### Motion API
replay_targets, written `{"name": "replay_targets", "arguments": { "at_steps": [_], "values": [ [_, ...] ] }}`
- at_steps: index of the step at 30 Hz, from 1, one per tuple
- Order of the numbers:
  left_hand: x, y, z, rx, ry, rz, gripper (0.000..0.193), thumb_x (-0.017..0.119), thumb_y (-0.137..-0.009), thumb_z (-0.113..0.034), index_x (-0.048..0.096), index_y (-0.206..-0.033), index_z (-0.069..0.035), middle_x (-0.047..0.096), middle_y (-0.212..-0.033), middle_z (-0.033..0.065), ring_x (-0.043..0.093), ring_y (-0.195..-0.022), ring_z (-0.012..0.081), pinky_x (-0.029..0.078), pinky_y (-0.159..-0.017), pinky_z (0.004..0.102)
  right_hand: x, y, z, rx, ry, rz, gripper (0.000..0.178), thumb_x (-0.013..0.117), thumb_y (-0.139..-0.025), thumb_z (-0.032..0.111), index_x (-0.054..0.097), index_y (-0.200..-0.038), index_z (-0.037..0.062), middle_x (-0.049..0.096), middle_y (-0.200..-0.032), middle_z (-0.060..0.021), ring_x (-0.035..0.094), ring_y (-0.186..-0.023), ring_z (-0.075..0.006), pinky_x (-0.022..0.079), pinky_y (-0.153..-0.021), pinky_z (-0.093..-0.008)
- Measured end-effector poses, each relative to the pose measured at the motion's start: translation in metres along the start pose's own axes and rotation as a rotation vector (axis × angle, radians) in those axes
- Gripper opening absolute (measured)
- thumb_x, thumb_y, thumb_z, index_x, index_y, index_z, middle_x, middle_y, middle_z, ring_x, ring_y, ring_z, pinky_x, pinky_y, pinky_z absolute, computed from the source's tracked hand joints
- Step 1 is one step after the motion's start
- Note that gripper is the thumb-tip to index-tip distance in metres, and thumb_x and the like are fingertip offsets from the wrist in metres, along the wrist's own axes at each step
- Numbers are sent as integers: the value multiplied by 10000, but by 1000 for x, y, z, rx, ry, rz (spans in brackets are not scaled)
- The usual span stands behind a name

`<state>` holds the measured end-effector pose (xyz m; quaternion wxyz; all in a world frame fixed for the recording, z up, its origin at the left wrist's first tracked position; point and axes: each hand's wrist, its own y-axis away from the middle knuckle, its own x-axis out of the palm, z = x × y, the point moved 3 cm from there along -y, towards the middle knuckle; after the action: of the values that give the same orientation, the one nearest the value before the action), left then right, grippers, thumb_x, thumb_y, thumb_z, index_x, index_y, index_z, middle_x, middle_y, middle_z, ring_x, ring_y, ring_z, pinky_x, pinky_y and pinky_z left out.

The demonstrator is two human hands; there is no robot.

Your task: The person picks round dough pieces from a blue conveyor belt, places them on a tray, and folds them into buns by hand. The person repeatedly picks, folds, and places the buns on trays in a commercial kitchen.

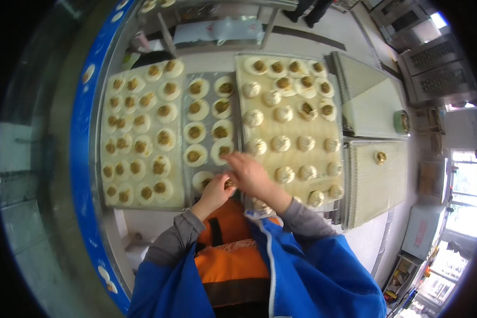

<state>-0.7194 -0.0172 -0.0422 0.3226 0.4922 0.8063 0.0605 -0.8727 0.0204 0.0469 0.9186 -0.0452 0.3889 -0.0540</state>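
My left hand (213, 195) is closed around a filled bun (228, 183), whose brown filling shows at the top between the fingers. My right hand (249, 174) reaches across from the right, its fingers stretched out over the lower edge of a filled dough round (221, 150). Its thumb lies near the left hand, apart from the fingertips. Just left of the hands, another filled dough round (200, 180) lies partly covered. Flat filled rounds in two columns lie on the grey worktop (206, 117) beyond my hands.
At left, a pale tray (150, 127) carries rows of flat filled rounds. Another tray (270, 159) at right holds pleated buns, with open rounds at its far end. Mesh racks (373, 180) stand further right, one bearing a single filled piece (380, 157). A blue-edged conveyor (85, 138) runs along the left.
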Motion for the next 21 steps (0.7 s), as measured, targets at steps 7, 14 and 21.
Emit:
{"name": "replay_targets", "arguments": {
  "at_steps": [7, 14, 21],
  "values": [
    [15, -49, -4, 78, -426, -19, 446, 707, -844, -133, 585, -1257, -17, 589, -1217, 218, 581, -1126, 423, 488, -945, 494, -125, 95, 0, 190, -106, -195, 328, 691, -855, -4, 661, -1177, 49, 678, -1079, -144, 676, -968, -343, 557, -825, -406],
    [-28, -35, -49, 276, -476, -194, 396, 696, -862, -89, 613, -1240, -9, 625, -1233, 153, 581, -1139, 379, 473, -983, 456, -177, 225, -60, 608, -97, -584, 357, 582, -948, -56, 579, -1300, 4, 690, -1100, -108, 686, -1003, -179, 551, -838, -299],
    [16, 95, -6, -112, -56, 48, 335, 630, -923, -80, 589, -1250, -17, 646, -1142, 186, 645, -1020, 361, 532, -860, 408, -74, 416, -138, 1038, -352, 49, 306, 656, -962, 145, 647, -1246, 32, 726, -1085, -129, 692, -1054, -237, 548, -899, -362]
  ]
}}
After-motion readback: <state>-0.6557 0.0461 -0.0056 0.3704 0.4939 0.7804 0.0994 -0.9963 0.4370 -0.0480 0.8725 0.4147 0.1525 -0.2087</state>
